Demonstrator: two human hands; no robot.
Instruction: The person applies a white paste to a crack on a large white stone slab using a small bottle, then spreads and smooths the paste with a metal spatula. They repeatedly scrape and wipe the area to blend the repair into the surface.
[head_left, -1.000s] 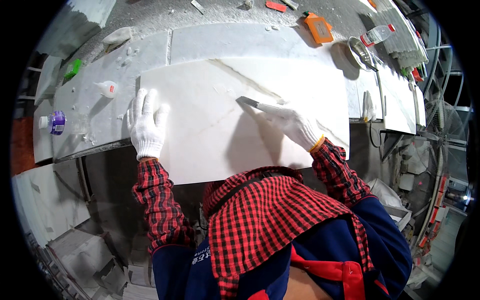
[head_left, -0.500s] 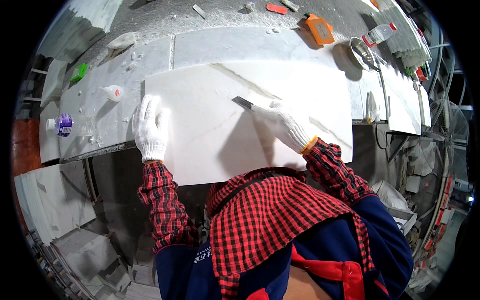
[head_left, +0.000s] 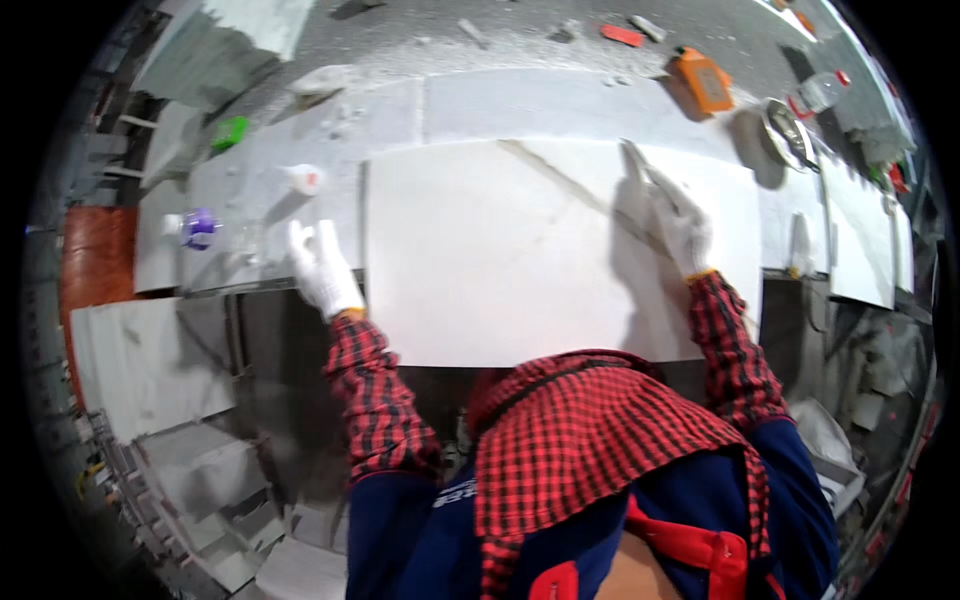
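Nearest, I see a red-and-black checked hat (head_left: 585, 440), with 2 checked sleeves (head_left: 385, 405) reaching out past it. Beyond lies the slab (head_left: 490, 260), white and veined, flat on the pale worktop (head_left: 540, 105), its near edge jutting out past the worktop's. Just beside its left edge is the gloved left hand (head_left: 325, 272), empty, fingers spread; I can't tell whether it touches the slab. Over the slab's far right part, the gloved right hand (head_left: 685, 225) is closed around a dark blade (head_left: 632, 155), the tip near the far edge. Farther left come a purple-labelled bottle (head_left: 198, 230), a small white bottle (head_left: 302, 180) and a green box (head_left: 229, 132). Far right are a steel bowl (head_left: 772, 135), a red-capped bottle (head_left: 818, 95) and an orange box (head_left: 704, 82).
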